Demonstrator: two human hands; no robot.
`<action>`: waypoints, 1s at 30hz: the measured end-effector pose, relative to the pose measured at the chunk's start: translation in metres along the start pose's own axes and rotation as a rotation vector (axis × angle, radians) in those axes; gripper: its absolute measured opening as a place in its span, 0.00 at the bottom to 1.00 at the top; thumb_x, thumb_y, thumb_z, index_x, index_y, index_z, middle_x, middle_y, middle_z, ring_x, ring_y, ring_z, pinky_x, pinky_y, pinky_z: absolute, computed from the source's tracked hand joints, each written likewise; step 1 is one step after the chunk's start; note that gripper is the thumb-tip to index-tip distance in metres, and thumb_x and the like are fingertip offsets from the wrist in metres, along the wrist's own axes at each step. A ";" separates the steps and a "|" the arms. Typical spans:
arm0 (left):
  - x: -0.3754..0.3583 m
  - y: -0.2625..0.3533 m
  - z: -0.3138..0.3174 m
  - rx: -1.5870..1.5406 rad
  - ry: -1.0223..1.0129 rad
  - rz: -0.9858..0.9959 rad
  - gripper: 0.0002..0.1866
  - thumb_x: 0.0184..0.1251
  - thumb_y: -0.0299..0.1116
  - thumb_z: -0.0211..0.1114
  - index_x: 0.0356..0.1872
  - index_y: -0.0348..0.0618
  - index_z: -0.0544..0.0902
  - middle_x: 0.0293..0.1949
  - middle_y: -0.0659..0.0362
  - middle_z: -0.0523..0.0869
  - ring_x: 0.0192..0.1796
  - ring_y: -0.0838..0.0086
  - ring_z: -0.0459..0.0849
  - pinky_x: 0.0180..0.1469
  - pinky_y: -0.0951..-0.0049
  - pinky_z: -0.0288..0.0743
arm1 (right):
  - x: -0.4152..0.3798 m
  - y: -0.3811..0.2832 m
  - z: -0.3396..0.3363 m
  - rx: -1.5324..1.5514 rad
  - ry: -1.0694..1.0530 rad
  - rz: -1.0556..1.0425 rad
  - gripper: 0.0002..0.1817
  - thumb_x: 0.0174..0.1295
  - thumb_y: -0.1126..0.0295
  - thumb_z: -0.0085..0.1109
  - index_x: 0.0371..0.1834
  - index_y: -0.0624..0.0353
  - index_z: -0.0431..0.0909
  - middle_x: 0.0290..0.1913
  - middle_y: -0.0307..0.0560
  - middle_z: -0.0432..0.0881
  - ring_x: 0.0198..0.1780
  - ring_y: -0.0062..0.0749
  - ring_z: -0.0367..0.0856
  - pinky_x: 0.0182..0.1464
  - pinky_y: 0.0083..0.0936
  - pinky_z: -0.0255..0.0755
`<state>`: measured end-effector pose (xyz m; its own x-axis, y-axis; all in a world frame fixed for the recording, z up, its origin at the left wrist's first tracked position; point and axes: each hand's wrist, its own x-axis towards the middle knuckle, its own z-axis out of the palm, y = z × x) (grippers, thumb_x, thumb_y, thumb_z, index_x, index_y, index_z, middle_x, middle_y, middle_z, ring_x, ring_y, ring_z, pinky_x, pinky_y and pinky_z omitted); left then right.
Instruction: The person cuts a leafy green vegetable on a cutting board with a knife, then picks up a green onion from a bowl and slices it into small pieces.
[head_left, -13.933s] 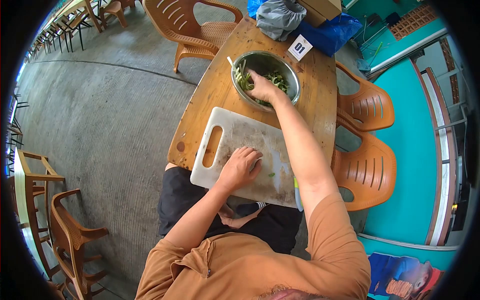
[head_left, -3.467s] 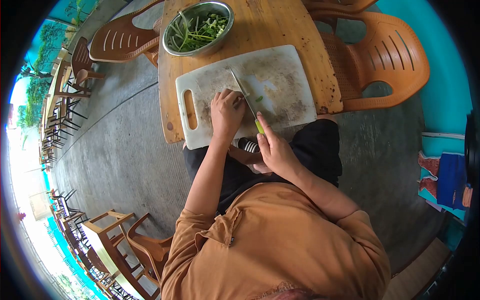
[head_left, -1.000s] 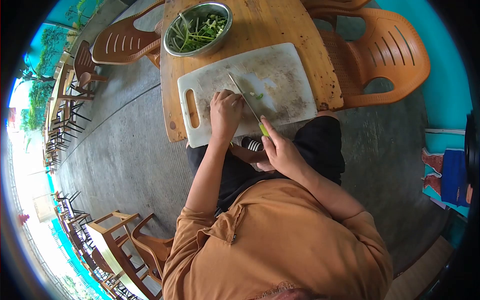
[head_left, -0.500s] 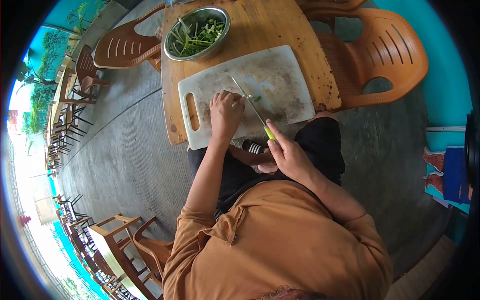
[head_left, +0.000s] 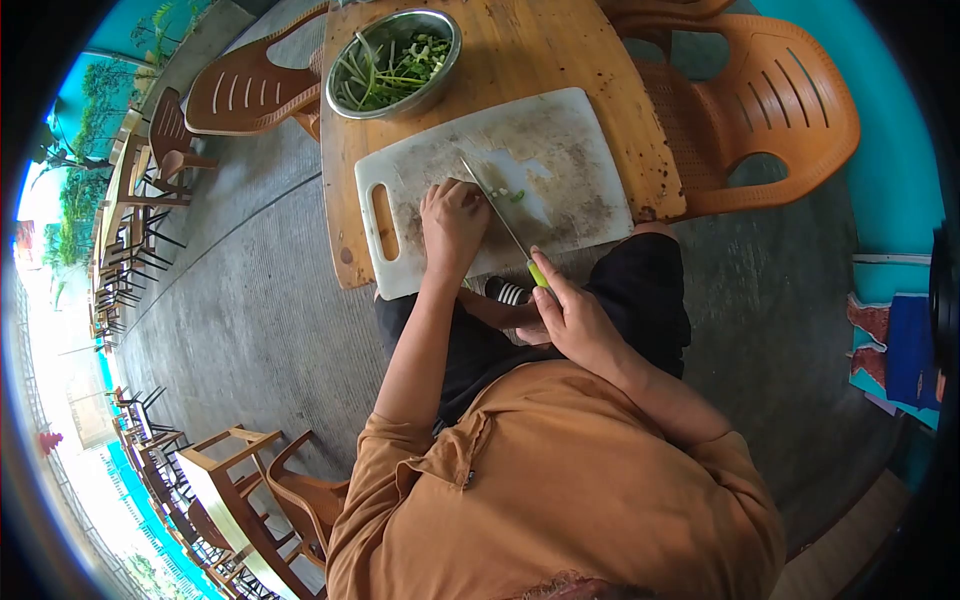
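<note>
Two jobs: right grip [head_left: 578, 322] clamps the knife [head_left: 498, 212], likely for control; left grip [head_left: 453, 225] curls beside it, maybe steadying something, can't tell. Green bits [head_left: 517, 196] sit on the board [head_left: 585, 212].

1. Landmark: tabletop [head_left: 525, 55], wood, knots and dark specks.
2. Floor [head_left: 250, 310]: grey ribbed concrete under tabletop, dark seam [head_left: 270, 202] left of it.
3. Slatted plastic chairs: orange-brown one [head_left: 775, 110] right of tabletop, browner one [head_left: 245, 92] left.
4. Teal wall [head_left: 900, 170] beyond the right-hand chair.
5. Far left of tabletop: furniture rows, greenery [head_left: 82, 150], blown-out daylight [head_left: 45, 320].
</note>
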<state>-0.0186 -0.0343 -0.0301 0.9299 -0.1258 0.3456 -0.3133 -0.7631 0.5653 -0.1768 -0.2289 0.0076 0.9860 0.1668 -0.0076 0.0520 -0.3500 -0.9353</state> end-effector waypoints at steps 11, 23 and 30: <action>-0.004 -0.004 -0.002 -0.033 -0.004 0.020 0.06 0.65 0.30 0.77 0.40 0.42 0.93 0.41 0.57 0.91 0.49 0.56 0.87 0.59 0.55 0.78 | 0.034 0.008 0.015 -0.050 0.073 -0.053 0.31 0.84 0.68 0.56 0.86 0.63 0.65 0.61 0.78 0.86 0.60 0.72 0.87 0.59 0.52 0.84; -0.008 -0.001 -0.005 -0.027 0.009 0.014 0.07 0.67 0.28 0.75 0.43 0.39 0.93 0.44 0.53 0.92 0.51 0.54 0.89 0.61 0.55 0.80 | 0.001 -0.003 0.000 0.078 -0.023 0.027 0.32 0.87 0.66 0.53 0.88 0.63 0.61 0.66 0.73 0.86 0.57 0.64 0.90 0.60 0.47 0.83; -0.006 -0.004 -0.006 -0.062 -0.001 0.013 0.05 0.68 0.30 0.76 0.40 0.40 0.94 0.44 0.54 0.92 0.52 0.54 0.87 0.62 0.54 0.78 | -0.001 -0.013 -0.010 0.307 -0.123 0.250 0.32 0.90 0.61 0.50 0.92 0.50 0.57 0.67 0.60 0.86 0.45 0.30 0.87 0.45 0.33 0.92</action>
<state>-0.0239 -0.0269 -0.0301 0.9259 -0.1358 0.3526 -0.3366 -0.7205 0.6063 -0.1768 -0.2342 0.0230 0.9349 0.2268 -0.2729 -0.2548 -0.1059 -0.9612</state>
